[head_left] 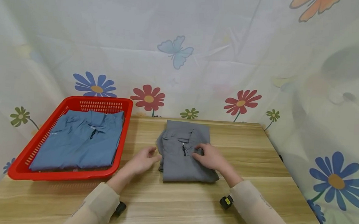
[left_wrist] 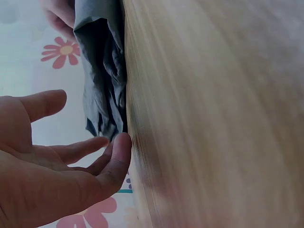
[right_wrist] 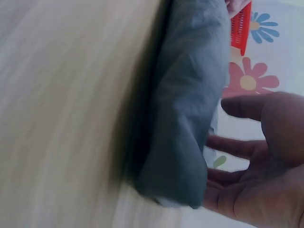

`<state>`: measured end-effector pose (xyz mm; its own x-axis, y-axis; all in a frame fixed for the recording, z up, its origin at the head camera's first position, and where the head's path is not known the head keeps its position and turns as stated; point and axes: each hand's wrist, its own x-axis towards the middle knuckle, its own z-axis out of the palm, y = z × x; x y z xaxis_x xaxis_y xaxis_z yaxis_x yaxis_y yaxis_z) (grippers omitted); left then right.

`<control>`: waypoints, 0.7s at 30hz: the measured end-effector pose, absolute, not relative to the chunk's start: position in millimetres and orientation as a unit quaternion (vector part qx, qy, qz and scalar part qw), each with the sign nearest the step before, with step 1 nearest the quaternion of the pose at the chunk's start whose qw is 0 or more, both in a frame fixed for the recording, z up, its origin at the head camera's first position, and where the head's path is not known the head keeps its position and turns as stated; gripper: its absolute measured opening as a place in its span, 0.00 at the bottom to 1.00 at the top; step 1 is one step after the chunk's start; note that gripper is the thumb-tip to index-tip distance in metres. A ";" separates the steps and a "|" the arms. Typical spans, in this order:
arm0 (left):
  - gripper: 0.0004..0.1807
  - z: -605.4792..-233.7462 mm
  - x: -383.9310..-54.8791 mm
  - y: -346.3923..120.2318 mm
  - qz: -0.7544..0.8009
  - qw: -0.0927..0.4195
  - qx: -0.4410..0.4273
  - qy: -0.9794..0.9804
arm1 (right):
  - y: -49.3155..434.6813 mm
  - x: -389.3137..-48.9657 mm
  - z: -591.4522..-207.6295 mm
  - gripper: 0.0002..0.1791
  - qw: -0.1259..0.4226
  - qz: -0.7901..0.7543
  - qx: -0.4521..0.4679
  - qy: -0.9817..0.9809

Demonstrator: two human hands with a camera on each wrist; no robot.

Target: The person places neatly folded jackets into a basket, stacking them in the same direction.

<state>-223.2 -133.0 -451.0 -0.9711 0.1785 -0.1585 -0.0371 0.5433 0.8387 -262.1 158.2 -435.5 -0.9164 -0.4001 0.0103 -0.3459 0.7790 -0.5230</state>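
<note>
A grey garment (head_left: 176,166), folded into a rectangle with a short dark zip pull near its collar, lies on the wooden table. Just left of its edge is my left hand (head_left: 143,161), fingers apart and holding nothing. In the left wrist view a gap shows between that hand's thumb and fingers, with the garment's folded layers (left_wrist: 107,71) beyond. My right hand (head_left: 210,157) is at the garment's right side, fingertips at its top. The right wrist view shows the thumb and fingers spread beside the garment's rounded fold (right_wrist: 185,109), gripping nothing.
To the left stands a red plastic basket (head_left: 121,142) with slotted sides, holding a folded blue garment (head_left: 83,140). A flower-printed cloth (head_left: 205,76) hangs behind the wooden table (head_left: 174,206) and along its right side.
</note>
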 end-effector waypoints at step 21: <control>0.39 -451.3 -245.5 -124.6 0.485 0.103 -0.004 0.869 | 194.6 -280.7 -437.6 0.26 0.063 -0.382 -0.078 0.919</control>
